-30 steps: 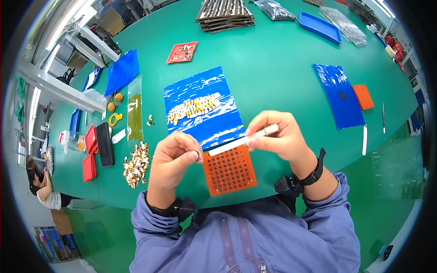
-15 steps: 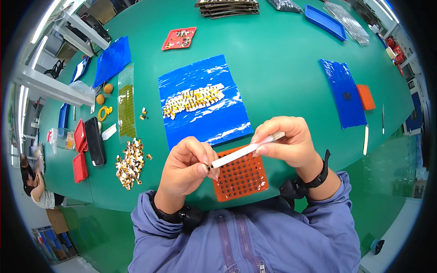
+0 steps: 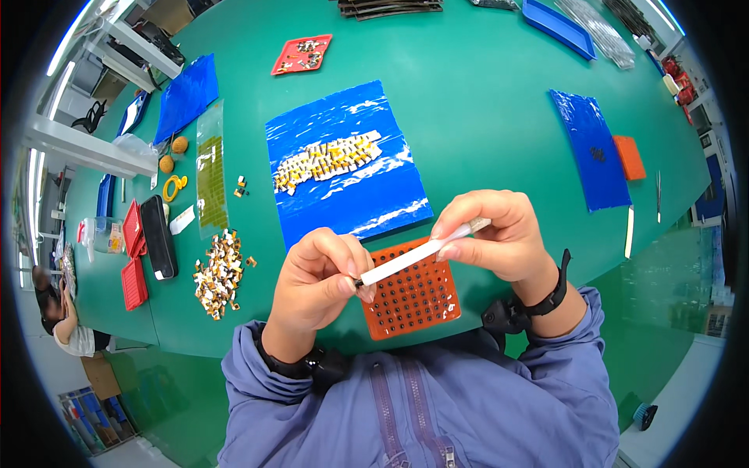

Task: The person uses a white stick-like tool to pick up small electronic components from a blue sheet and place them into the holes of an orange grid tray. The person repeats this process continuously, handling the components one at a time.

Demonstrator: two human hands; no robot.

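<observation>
Fingers (image 3: 343,261) of both hands pinch white stick (image 3: 417,256).

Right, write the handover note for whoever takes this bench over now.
Left hand: fingertips pinch the dark tip end of the white pen-like tool.
Right hand: grips the tool's other end; the tool is held level above the orange perforated tray.
Tray sits at the table's near edge; most holes look dark, their fill cannot be told.
Small tan parts: one batch on the blue sheet, a loose pile to the left.
Both batches are not yet in the tray.
</observation>
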